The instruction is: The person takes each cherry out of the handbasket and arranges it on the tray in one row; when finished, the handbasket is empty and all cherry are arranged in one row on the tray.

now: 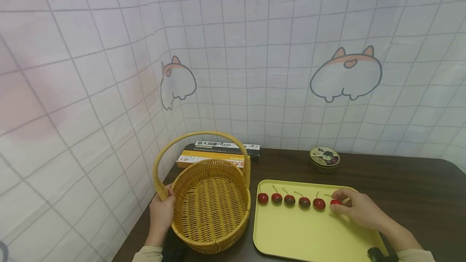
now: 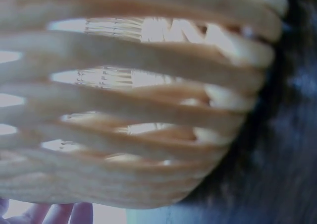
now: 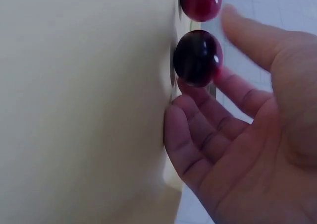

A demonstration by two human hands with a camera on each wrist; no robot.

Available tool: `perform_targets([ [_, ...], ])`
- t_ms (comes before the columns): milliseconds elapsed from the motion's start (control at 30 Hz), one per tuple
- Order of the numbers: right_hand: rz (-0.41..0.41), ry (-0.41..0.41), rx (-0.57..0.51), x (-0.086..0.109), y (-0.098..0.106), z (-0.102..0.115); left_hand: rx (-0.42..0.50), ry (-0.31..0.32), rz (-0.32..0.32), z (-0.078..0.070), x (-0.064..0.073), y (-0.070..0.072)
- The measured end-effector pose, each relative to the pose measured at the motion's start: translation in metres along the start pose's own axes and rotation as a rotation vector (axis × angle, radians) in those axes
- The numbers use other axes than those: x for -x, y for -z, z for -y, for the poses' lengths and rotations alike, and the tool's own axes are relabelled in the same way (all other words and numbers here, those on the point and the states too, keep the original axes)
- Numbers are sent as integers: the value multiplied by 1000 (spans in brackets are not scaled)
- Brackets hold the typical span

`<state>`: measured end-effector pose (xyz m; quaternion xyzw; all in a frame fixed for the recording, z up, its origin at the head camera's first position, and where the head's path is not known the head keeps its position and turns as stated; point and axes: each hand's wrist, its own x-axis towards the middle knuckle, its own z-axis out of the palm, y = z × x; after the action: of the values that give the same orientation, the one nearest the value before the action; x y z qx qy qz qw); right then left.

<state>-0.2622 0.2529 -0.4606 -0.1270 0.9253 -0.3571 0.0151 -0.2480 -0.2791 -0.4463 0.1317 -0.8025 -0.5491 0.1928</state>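
Note:
At the left side of the yellow wicker basket [image 1: 211, 209], my left hand [image 1: 162, 209] grips it where the arched handle meets the rim. In the left wrist view the basket's weave [image 2: 129, 105] fills most of the frame, with a few fingertips [image 2: 59, 214] below. My right hand [image 1: 358, 209] is around the rightmost cherry [image 1: 335, 202] of a row on the yellow tray [image 1: 306, 233]. In the right wrist view my fingers reach behind that cherry [image 3: 198, 58], while the thumb stands slightly apart from it. Several stemmed cherries [image 1: 289, 200] continue leftward along the tray's far side.
Behind the basket lie an orange pasta box [image 1: 207, 158] and a black one [image 1: 251, 151]. A round tin [image 1: 325, 160] stands beyond the tray on the dark table [image 1: 284, 165]. A gridded cloth backdrop [image 1: 276, 72] closes off the back and left.

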Motion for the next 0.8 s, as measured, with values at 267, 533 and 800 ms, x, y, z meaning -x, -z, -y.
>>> perform_targets([
  [267, -16, 0, 8, 7, 16, 12, -8, -1, -7, 1, -2, 5],
  [533, -82, 124, 151, 5, 36, 41, -107, -23, 47, -16, -5, 29],
  [800, -133, 238, 288, -28, 56, 74, -12, -577, -226, -106, 28, 27],
])
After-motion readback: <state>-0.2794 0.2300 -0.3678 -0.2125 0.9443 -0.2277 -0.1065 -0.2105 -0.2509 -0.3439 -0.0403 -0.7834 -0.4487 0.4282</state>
